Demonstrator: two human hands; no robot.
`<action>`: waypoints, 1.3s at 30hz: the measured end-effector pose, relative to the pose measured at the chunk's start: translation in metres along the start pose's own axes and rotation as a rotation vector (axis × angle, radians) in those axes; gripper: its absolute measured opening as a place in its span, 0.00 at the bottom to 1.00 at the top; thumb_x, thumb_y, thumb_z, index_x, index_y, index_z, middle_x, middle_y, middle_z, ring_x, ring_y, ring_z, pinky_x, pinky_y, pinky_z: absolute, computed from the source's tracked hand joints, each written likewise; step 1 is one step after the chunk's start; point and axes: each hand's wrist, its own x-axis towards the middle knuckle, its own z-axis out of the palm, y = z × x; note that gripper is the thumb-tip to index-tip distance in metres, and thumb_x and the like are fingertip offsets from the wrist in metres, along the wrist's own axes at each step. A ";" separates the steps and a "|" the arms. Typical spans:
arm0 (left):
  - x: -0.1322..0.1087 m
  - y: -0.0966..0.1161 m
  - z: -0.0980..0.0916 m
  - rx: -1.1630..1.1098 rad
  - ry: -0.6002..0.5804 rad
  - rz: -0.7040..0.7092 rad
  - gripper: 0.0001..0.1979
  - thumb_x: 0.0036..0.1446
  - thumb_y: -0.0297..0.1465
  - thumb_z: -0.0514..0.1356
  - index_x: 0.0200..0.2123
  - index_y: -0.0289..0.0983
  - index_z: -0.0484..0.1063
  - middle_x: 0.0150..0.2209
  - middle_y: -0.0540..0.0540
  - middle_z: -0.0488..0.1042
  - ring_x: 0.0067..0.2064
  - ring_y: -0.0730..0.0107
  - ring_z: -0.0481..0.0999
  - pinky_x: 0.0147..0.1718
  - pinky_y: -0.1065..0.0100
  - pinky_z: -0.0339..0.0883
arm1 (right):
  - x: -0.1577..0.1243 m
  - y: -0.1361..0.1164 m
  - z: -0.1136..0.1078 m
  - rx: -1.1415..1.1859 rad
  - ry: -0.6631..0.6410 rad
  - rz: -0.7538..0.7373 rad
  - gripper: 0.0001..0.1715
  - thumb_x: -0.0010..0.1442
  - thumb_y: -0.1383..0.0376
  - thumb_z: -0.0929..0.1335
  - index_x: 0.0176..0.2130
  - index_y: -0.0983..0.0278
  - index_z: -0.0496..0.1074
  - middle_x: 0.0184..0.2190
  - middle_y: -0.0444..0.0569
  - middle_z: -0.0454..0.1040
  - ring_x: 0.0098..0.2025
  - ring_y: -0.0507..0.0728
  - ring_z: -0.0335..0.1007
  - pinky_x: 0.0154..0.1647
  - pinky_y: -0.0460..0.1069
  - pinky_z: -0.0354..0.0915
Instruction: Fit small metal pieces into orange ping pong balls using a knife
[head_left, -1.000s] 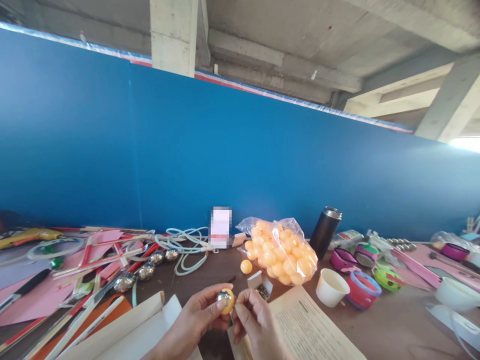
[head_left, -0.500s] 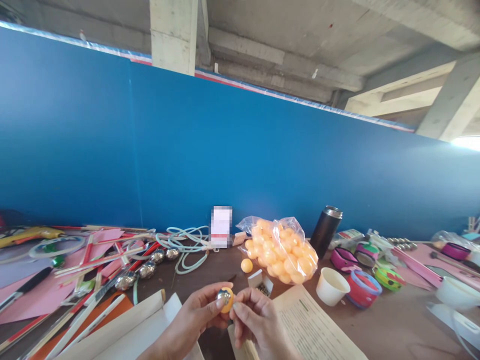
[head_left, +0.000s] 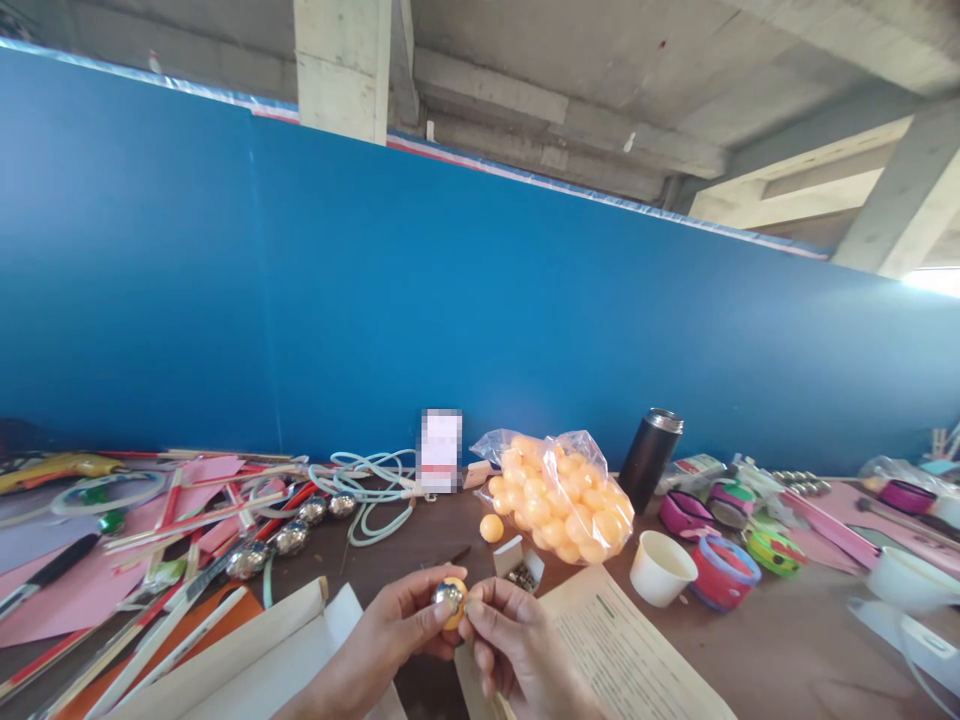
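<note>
Low in the middle, my left hand point(head_left: 396, 632) is closed around an orange table tennis ball point(head_left: 455, 612) whose near upper side is covered in shiny silver. My right hand point(head_left: 517, 640) is beside it, thumb and forefinger pinched at the ball's right side. Whatever those fingertips hold, if anything, is hidden. Behind my right hand stands a small open white box point(head_left: 519, 563) with small metal pieces inside. A clear bag of orange balls point(head_left: 574, 505) lies beyond, and one loose orange ball point(head_left: 491, 528) rests to its left.
Printed paper point(head_left: 611, 640) lies right of my hands, a cardboard box point(head_left: 247, 660) left. A white cup point(head_left: 663, 568), a red-and-blue tub point(head_left: 724, 572) and a black flask point(head_left: 651, 460) stand to the right. Leftward are silver balls point(head_left: 289, 538), sticks and a cutter point(head_left: 56, 570).
The view has shifted very slightly. Both hands stay together at the ball, with only slight finger movement.
</note>
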 end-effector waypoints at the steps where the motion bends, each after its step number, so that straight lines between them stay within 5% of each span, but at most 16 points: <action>1: 0.000 0.000 0.000 -0.003 0.001 -0.002 0.20 0.52 0.34 0.61 0.48 0.34 0.70 0.33 0.44 0.75 0.35 0.69 0.72 0.35 0.65 0.65 | 0.000 -0.001 0.001 0.003 0.004 0.004 0.15 0.53 0.60 0.71 0.29 0.68 0.66 0.21 0.43 0.71 0.14 0.41 0.56 0.11 0.36 0.60; 39: 0.003 -0.005 -0.002 0.188 0.002 0.059 0.24 0.49 0.39 0.62 0.49 0.35 0.70 0.31 0.44 0.76 0.34 0.64 0.73 0.33 0.64 0.68 | 0.000 0.000 0.001 -0.015 0.010 0.036 0.22 0.50 0.59 0.73 0.37 0.68 0.62 0.23 0.42 0.73 0.18 0.44 0.63 0.18 0.42 0.69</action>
